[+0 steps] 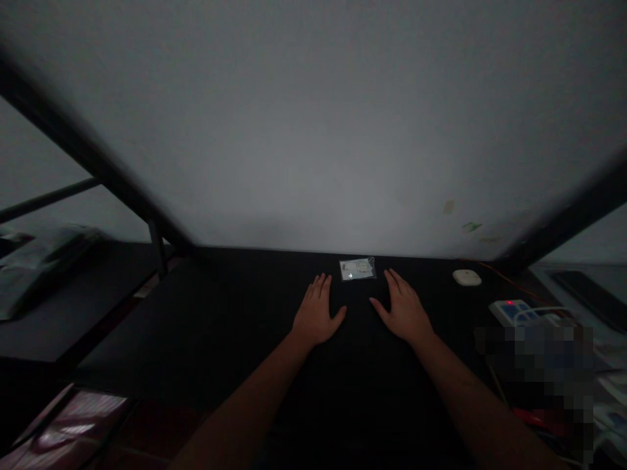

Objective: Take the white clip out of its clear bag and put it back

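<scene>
Both palms face down on a black tabletop [235,320]. My left hand [316,313] has its fingers stretched forward and its thumb out to the right, holding nothing. Likewise flat and unloaded, my right hand [402,308] points its thumb toward the left one. Just beyond the fingertips, near the wall, lies a small clear plastic packet [358,269] with a whitish, printed content that I cannot make out. Neither hand visibly grips it; the right fingertips are close to its right edge.
On the right are a white rounded case [467,278], a power strip [514,313] with a red light, and cables. A pixelated patch hides things below them. The grey wall [313,130] rises behind the table. Dark metal bars [98,166] slant at both sides, with another dark surface at left.
</scene>
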The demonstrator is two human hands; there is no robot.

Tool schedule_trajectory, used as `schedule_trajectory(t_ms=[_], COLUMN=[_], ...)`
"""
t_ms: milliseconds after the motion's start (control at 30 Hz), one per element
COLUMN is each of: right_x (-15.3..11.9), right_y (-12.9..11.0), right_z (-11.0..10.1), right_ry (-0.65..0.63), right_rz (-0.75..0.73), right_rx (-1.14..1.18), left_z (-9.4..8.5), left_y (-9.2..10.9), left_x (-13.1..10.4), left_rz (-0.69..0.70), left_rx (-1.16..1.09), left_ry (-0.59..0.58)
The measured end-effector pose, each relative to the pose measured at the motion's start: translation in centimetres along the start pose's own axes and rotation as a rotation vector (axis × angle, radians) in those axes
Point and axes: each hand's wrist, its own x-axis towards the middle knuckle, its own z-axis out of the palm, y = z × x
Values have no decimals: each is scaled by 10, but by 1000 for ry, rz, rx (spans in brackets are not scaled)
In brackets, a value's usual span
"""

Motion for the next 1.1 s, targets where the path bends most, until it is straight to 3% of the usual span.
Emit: schedule_trajectory(t_ms=[300,567,1100], right_x=[24,46,66], right_y=[0,0,16], right_z=[11,18,33], right_ry=[2,-77,30], right_rz=[-48,-63,-111], right_rx=[29,4,196], left_z=[12,24,26], left_y=[1,3,-5], left_x=[42,73,89], left_rz=[64,42,32], left_rx=[-17,-3,-118], left_ry=[68,72,91])
